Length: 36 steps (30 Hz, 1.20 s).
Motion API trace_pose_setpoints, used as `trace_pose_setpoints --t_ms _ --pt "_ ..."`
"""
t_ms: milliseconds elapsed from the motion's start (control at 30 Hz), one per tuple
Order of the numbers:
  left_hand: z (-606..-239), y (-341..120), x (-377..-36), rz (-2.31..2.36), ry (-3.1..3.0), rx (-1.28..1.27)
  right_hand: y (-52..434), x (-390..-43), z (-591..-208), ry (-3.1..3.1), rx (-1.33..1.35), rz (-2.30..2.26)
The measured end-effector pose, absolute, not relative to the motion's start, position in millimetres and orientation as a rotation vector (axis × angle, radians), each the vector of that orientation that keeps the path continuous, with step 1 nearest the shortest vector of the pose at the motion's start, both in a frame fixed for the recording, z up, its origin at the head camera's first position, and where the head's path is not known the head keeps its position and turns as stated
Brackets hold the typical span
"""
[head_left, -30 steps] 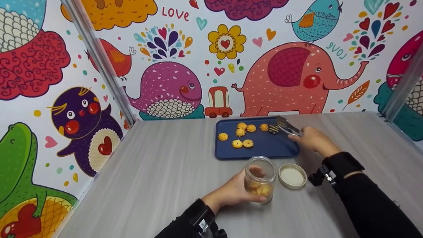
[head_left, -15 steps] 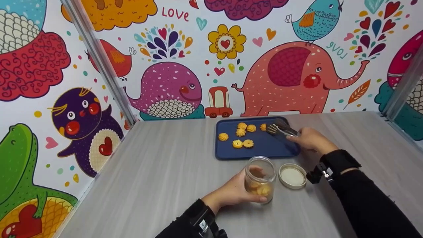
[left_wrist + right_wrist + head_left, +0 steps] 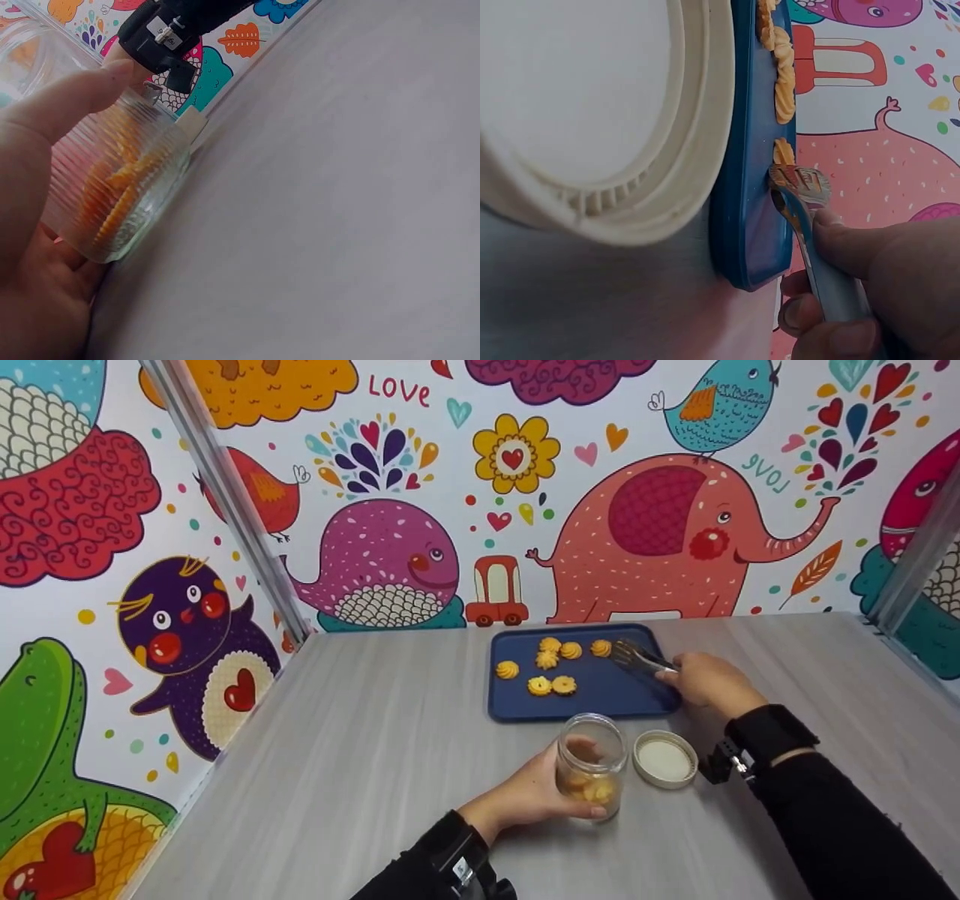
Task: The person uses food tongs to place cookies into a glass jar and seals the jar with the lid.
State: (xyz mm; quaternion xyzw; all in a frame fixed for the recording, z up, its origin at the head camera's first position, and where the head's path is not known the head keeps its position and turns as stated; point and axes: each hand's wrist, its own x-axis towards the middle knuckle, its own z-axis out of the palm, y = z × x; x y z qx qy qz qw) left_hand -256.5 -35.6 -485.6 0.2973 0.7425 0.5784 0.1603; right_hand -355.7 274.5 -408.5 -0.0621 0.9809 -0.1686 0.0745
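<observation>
In the head view my left hand (image 3: 529,793) grips a clear glass jar (image 3: 613,780) from its left side. Butter cookies (image 3: 598,790) lie in the jar's lower part, and its mouth is uncovered. My right hand (image 3: 711,681) holds metal tongs (image 3: 642,655) over the right part of a blue tray (image 3: 600,706). The tongs' slotted heads are close to a swirled cookie (image 3: 601,648). In the right wrist view the thumb presses on the handle of the tongs, and the heads overlap the edge of that cookie (image 3: 783,152).
Several more cookies (image 3: 547,660) are spread over the left and middle of the tray. A cream jar lid (image 3: 664,760) lies inside up between jar and tray's front edge. Behind the table (image 3: 360,735) stand printed walls (image 3: 420,435) with metal corner posts (image 3: 225,495).
The tongs moved left toward the rightmost cookie, then drew back slightly to the right. Their heads are closer together, and that cookie shows fully. Left hand and jar stay still.
</observation>
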Motion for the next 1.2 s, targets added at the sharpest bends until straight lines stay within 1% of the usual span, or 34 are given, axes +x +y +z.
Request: trace_pose_setpoints --t_ms 367,700,1200 --pt "-485 -34 -256 1.699 2.073 0.854 274 -341 -410 3.079 -0.231 -0.383" --pt "-484 -34 -256 1.676 2.097 0.854 280 -326 -414 3.15 -0.29 -0.377" --pt "-485 -35 -256 1.672 2.096 0.85 292 -311 -432 3.174 -0.356 -0.523"
